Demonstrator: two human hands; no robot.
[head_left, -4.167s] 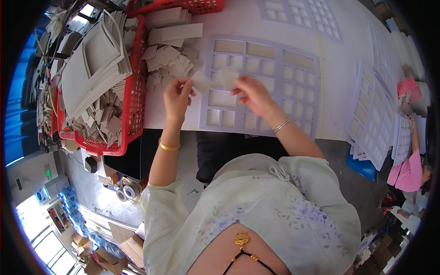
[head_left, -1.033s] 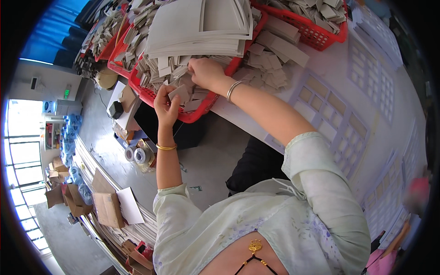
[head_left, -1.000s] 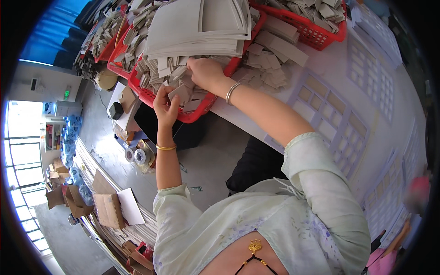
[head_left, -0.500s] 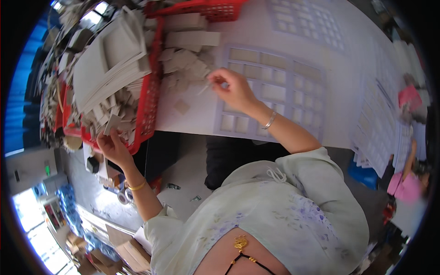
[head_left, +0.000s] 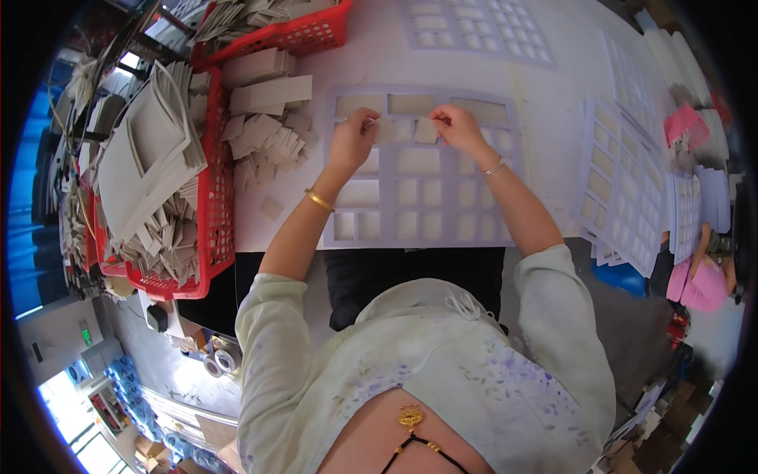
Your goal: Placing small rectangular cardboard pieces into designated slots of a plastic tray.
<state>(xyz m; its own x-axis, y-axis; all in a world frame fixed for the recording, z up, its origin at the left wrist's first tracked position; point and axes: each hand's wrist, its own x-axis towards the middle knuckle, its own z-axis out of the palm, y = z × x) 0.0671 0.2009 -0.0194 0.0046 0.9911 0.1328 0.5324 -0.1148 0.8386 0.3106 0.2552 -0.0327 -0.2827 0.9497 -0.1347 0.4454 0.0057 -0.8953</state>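
A pale lavender frame sheet point(head_left: 387, 188) with rows of rectangular openings lies flat on the white table in front of me. Over its upper part both hands work close together. My right hand point(head_left: 460, 133) pinches a small grey cardboard piece point(head_left: 426, 131) by its right edge, above an opening. Just to the left, the fingers of my left hand point(head_left: 354, 142) are closed in a pinch beside another small pale piece point(head_left: 384, 129). Whether the left fingers grip that piece is hard to make out, as they cover its edge.
Red plastic baskets point(head_left: 219, 213) full of grey cardboard offcuts stand at the left. Loose cardboard pieces point(head_left: 268, 141) are heaped beside them. Another lavender frame sheet point(head_left: 474, 30) lies at the far side, and a stack of such sheets point(head_left: 620, 178) is at the right. Someone in pink point(head_left: 699, 284) is beyond.
My left hand has come from the red basket over to the frame sheet. My right hand has moved right, away from the loose cardboard heap, and now holds a cardboard piece. The view has shifted.
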